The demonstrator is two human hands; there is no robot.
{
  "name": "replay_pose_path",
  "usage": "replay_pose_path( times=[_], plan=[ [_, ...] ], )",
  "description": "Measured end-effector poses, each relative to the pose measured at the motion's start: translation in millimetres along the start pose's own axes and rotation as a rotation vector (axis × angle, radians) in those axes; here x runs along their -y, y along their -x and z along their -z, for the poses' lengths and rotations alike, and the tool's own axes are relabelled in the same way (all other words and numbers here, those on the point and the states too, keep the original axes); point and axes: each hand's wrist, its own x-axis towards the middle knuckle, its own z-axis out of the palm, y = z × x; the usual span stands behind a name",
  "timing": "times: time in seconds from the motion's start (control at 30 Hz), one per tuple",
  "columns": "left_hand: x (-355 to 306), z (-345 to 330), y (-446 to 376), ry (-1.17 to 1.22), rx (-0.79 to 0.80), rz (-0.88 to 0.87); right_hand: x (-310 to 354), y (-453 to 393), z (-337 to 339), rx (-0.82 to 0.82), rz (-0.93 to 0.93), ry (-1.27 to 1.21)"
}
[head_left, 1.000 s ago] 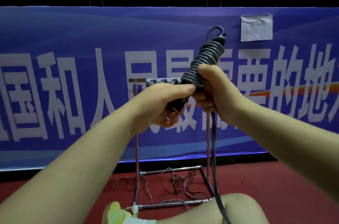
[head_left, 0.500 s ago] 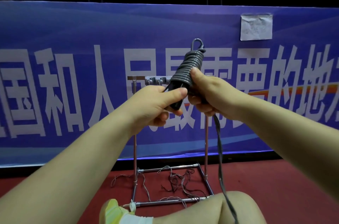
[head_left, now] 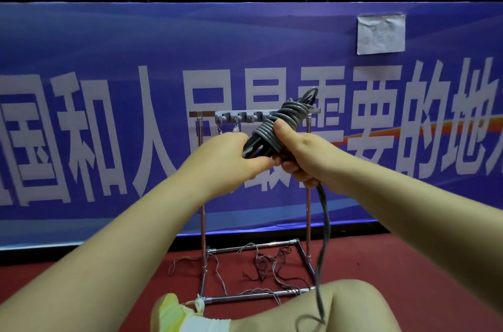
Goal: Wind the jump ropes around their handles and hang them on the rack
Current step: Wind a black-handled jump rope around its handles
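A grey jump rope (head_left: 283, 120) is coiled many times around its dark handles, with a small loop sticking out at the top. My right hand (head_left: 302, 153) grips the wound bundle, thumb lying on the coils. My left hand (head_left: 231, 154) pinches the lower end of the handles. A loose length of the rope (head_left: 324, 236) hangs from my right hand down over my knee. Behind the bundle stands the metal rack (head_left: 202, 195), whose top bar carries a strip of grey hooks (head_left: 239, 116).
The rack's base frame (head_left: 253, 296) lies on the red floor with loose threads (head_left: 266, 263) tangled around it. A blue banner (head_left: 81, 114) with white characters runs behind. My knee (head_left: 348, 307) and a yellow shoe (head_left: 168, 312) are at the bottom.
The wound bundle has come down and tilted more to the right, now in front of the rack's top bar. Both hands kept their hold and dropped with it.
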Motion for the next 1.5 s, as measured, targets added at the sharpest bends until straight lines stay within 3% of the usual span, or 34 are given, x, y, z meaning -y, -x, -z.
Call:
replay_pose_path(
  times=[0.2, 0.37, 0.63, 0.97, 1.1, 1.37, 1.5],
  plan=[
    [14.5, -2.8, 7.6, 0.953, 0.558, 0.209, -1.1, 7.3, -1.0, -0.014, 0.076, -0.051],
    [9.2, -14.9, 6.7, 1.209, 0.549, 0.287, 4.8, 6.3, 1.0, -0.005, 0.108, 0.027],
    [10.3, -21.1, 1.0, 0.671, 0.365, 0.374, -6.5, -0.9, 4.1, 0.104, -0.051, 0.288],
    [5.8, -20.0, -8.5, 0.353, 0.127, 0.291, -9.7, -16.9, 4.0, 0.236, -0.161, -0.147],
    [13.7, -15.5, -11.8, 0.153, 0.013, 0.201, -1.1, -19.7, 9.2, 0.241, -0.162, -0.155],
    [28.6, -5.6, -9.4, 0.095, -0.095, 0.182, 15.6, -19.3, 3.0, 0.139, -0.183, 0.089],
    [32.9, -4.9, -6.6, 0.080, -0.101, 0.178, 10.6, -18.4, -3.4, 0.090, -0.124, 0.052]
  ],
)
